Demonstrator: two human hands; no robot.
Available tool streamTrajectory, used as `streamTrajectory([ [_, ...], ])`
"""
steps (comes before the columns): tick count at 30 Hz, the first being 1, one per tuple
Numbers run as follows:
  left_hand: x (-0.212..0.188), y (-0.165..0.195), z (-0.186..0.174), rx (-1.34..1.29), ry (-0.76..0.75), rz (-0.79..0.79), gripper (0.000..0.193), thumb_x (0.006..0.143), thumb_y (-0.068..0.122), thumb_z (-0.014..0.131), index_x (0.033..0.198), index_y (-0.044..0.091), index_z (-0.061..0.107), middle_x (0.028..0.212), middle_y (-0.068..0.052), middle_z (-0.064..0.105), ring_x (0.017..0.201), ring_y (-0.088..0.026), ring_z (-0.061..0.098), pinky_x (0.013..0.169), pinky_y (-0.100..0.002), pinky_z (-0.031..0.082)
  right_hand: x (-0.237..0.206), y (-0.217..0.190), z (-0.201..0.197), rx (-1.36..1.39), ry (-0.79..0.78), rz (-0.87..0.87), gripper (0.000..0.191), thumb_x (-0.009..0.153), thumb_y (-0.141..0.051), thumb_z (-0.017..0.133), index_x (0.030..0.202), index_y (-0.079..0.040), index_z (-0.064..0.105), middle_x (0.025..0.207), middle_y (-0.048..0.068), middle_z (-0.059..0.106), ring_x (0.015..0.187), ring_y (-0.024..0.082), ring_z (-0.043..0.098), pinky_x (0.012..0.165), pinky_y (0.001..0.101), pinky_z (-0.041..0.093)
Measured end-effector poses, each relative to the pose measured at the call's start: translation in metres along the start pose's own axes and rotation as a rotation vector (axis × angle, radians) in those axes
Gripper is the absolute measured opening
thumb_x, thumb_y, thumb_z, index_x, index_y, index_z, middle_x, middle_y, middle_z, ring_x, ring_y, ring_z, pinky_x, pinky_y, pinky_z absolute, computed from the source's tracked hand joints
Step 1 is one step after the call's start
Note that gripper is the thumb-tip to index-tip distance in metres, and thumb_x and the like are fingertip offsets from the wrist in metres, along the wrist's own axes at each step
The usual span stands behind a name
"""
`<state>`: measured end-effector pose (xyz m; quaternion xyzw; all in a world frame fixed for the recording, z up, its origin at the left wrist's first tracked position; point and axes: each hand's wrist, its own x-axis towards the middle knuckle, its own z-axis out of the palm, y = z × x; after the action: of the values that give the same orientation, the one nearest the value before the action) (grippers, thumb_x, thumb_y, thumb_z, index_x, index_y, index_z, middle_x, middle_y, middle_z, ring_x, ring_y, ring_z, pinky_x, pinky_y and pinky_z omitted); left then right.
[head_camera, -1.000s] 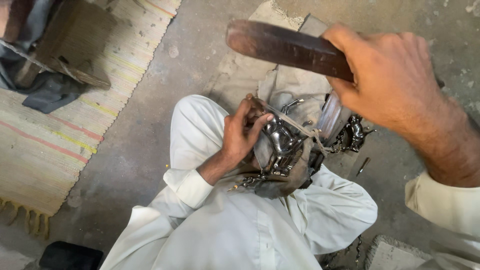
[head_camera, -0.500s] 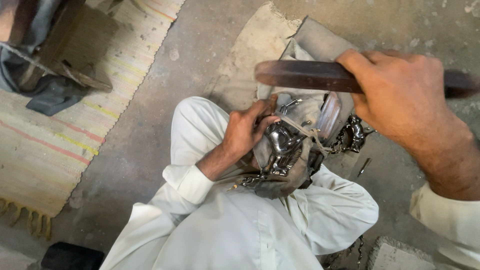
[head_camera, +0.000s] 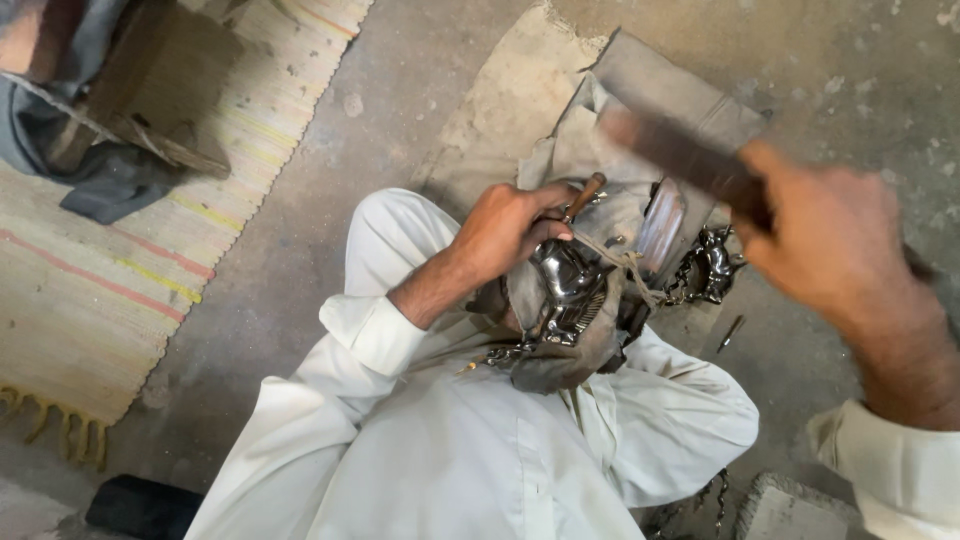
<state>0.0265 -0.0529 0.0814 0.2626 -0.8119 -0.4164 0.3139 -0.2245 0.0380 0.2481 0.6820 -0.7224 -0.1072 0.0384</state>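
Evidently mid-work, the left hand (head_camera: 505, 235) pinches a small wooden-handled punch (head_camera: 583, 195) against the shiny metal piece (head_camera: 565, 285) in the lap, while the right hand (head_camera: 835, 245), above it, grips a blurred wooden mallet (head_camera: 680, 150)

Floor-level metalworking workshop

Bare, dusty concrete floor (head_camera: 360, 120), a worn striped mat (head_camera: 110, 290), sackcloth padding (head_camera: 520, 90), and a shiny metal piece (head_camera: 565, 285) being worked on the lap.

Left hand (head_camera: 510, 232) gripping a thin tool (head_camera: 583, 196) against shiny metal piece (head_camera: 565, 285). Right hand (head_camera: 835, 245) raised, holding blurred dark bar (head_camera: 680, 155).
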Motion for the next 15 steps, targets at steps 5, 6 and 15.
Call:
streamTrajectory([
  [5,0.010,-0.002,-0.004,0.057,-0.116,0.040,0.036,0.076,0.024,0.085,0.105,0.010,0.068,0.083,-0.008,0.077,0.079,-0.031,0.074,0.067,-0.043,0.053,-0.006,0.006,0.021,0.090,0.050,0.059,0.040,0.089,-0.022,0.075,0.127,-0.013,0.066,0.067,0.008,0.067,0.053,0.028,0.070,0.062,0.0428,0.052],
  [6,0.011,-0.002,-0.005,0.044,-0.100,0.056,0.034,0.080,0.024,0.084,0.106,0.010,0.067,0.085,-0.007,0.077,0.081,-0.030,0.075,0.068,-0.043,0.054,-0.008,0.009,0.024,0.160,0.039,0.123,0.039,0.089,-0.025,0.077,0.124,-0.011,0.066,0.066,0.010,0.065,0.055,0.029,0.068,0.061,0.0427,0.051],
  [15,0.012,-0.003,-0.006,0.045,-0.092,0.145,0.038,0.086,0.023,0.080,0.117,0.008,0.064,0.089,-0.012,0.076,0.083,-0.035,0.073,0.070,-0.045,0.055,-0.031,0.022,0.060,0.435,0.237,0.128,0.040,0.096,-0.031,0.082,0.120,-0.006,0.062,0.073,0.011,0.063,0.064,0.029,0.066,0.064,0.0425,0.049],
])
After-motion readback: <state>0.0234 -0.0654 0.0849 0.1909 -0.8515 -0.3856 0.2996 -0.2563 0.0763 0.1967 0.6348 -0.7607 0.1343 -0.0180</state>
